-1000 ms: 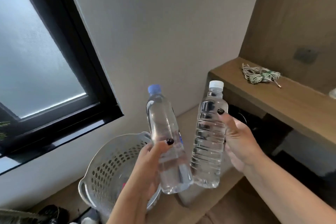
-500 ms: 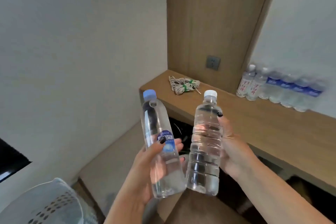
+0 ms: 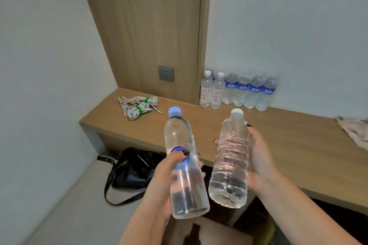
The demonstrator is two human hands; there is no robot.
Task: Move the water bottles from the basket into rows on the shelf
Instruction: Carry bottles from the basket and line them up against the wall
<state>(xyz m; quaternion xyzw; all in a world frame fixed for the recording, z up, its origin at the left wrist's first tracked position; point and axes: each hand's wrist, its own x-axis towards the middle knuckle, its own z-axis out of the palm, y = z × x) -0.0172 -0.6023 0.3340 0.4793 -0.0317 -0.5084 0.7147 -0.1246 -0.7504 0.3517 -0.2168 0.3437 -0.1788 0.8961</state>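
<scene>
The left hand (image 3: pixel 161 181) grasps a blue-capped water bottle (image 3: pixel 184 167) and the right hand (image 3: pixel 260 157) a white-capped water bottle (image 3: pixel 231 163), both upright before the wooden shelf (image 3: pixel 278 137), whose bottle row (image 3: pixel 238 90) stands at one o'clock

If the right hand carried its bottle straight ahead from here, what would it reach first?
Probably the bare shelf top, then the row of bottles at the wall; the right hand looks unobstructed, though depth is unclear.

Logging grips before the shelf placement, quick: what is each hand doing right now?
Left hand: grips the blue-capped bottle, upright.
Right hand: grips the white-capped bottle, upright.
</scene>
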